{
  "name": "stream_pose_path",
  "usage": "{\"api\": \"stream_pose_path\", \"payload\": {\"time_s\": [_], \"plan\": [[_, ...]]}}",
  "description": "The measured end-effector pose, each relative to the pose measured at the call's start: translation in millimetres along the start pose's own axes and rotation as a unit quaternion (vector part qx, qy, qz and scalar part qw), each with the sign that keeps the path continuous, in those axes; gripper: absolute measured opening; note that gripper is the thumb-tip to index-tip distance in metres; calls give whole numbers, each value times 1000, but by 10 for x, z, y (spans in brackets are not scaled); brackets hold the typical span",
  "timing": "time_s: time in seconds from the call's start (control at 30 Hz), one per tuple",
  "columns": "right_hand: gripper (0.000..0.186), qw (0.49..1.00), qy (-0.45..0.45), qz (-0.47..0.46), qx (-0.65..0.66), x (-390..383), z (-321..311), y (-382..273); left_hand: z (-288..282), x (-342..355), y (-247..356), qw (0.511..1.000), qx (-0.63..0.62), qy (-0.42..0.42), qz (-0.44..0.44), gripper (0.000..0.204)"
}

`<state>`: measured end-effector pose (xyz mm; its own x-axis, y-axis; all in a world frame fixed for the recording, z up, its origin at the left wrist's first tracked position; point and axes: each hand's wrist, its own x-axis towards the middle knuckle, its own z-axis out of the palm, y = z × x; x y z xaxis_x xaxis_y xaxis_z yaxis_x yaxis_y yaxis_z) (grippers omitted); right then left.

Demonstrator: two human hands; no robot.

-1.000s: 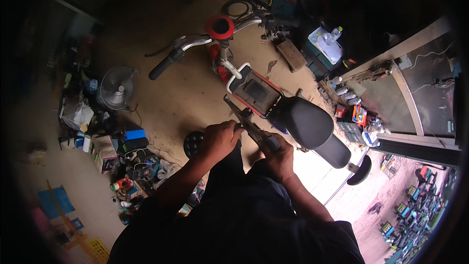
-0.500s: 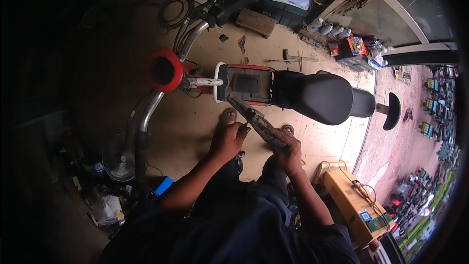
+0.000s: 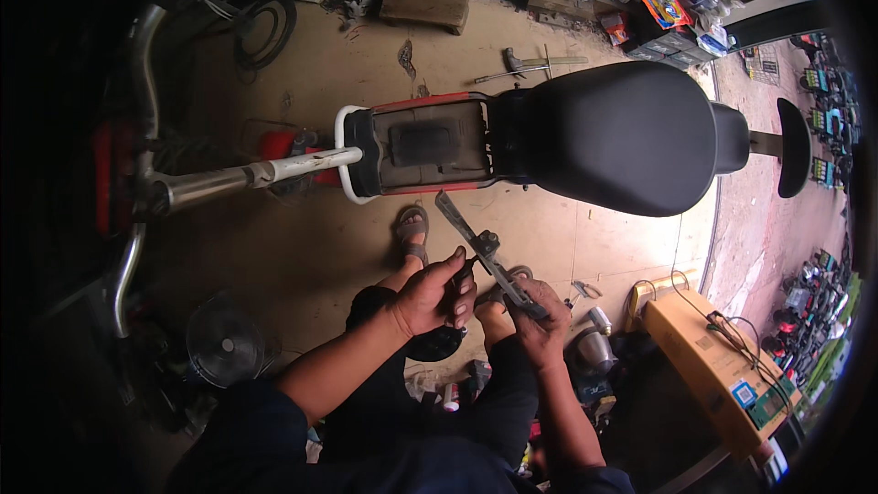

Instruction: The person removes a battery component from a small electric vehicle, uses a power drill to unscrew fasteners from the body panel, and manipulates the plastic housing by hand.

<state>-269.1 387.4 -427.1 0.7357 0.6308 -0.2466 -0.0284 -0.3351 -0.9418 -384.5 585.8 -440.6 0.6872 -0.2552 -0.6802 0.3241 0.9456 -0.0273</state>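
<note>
Dark grey and scuffed, a long narrow bar (image 3: 504,278) slants in front of the wearer's body, over the tan floor (image 3: 329,297), and from my remote seat I see its lower end grasped in the right hand (image 3: 541,322), the fingers wrapped round it. Near its middle sits a small dark knobbed fitting (image 3: 487,241). I have the left hand (image 3: 428,299) just beside that fitting, thumb stretched toward the bar and fingers curled; a dark bit shows between them, but I cannot tell whether the hand pinches it. The bar's far tip lies just beside the near edge of a scooter's red-edged frame (image 3: 439,189); whether they touch, I cannot make out. Within that frame is a black tray (image 3: 384,164), with a white hoop (image 3: 342,151) at its front and a broad black saddle (image 3: 626,142) behind it. A small black backrest (image 3: 794,148) stands at the tail, while the silvery handlebar (image 3: 127,279) crosses at my left. Beneath the hands I see a sandalled foot (image 3: 413,230). Farther out lie pliers (image 3: 587,290) near a cardboard box (image 3: 713,361) with cables coiled on top, and, beyond the saddle, a hammer (image 3: 518,62) and a low wooden stool (image 3: 425,5).
</note>
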Motion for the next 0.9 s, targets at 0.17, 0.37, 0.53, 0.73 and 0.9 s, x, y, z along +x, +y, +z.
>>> {"api": "stream_pose_path", "payload": {"time_s": [0.17, 0.37, 0.53, 0.73, 0.9], "plan": [[27, 1000, 13, 12, -10, 128, -347, 988, -426, 885, -178, 977, 210, 11, -29, 58], [37, 999, 0, -16, -43, 205, -499, 1860, -840, 1474, -271, 626, 717, 21, 306, 42], [37, 997, 35, -44, -60, -22, -406, 2073, -1106, 1642, -393, 396, 837, 12, 377, 37], [41, 983, 118, -102, -99, -656, -113, 1824, -1202, 1465, -559, 237, 814, -36, 528, 26], [37, 948, 236, -194, -83, -908, 195, 1684, -1048, 1378, -663, 220, 732, 1, 645, 29]]}}
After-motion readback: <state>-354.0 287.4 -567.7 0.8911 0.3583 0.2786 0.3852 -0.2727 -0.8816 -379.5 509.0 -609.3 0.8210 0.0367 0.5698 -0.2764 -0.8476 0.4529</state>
